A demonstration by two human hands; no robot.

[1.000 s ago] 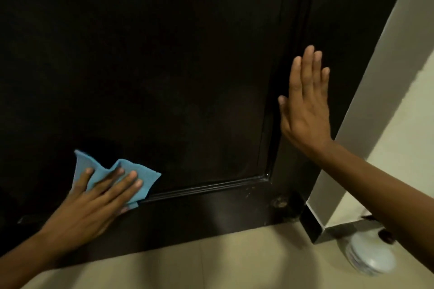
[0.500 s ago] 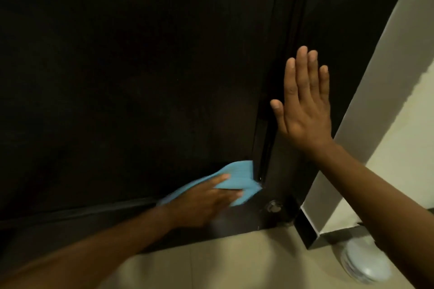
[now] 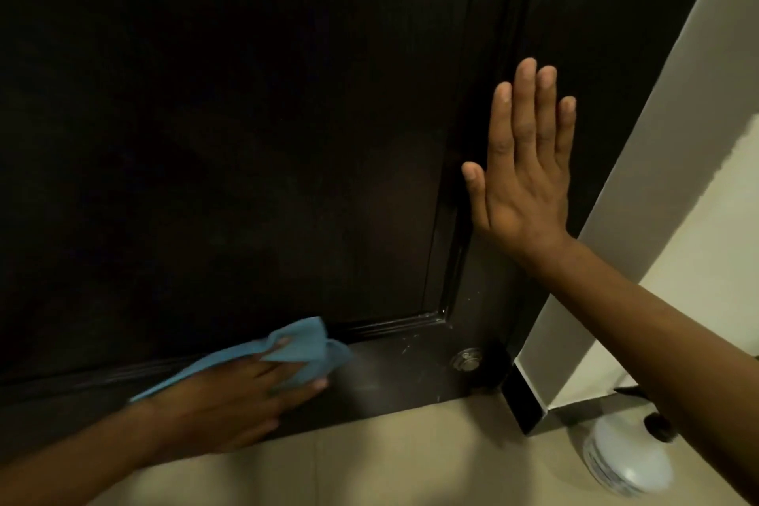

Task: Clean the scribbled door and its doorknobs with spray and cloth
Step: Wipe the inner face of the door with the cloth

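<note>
Blue cloth [image 3: 287,353] pressed on the door [image 3: 246,136] bottom rail by the left hand [image 3: 242,398].
Right hand [image 3: 525,177] laid flat, fingers straight, on the door's right stile — cloth well below it, scuffs seen nearby.

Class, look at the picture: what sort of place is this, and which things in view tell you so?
Probably a home doorway indoors: a dark panelled door, a tiled floor and a pale wall.
</note>
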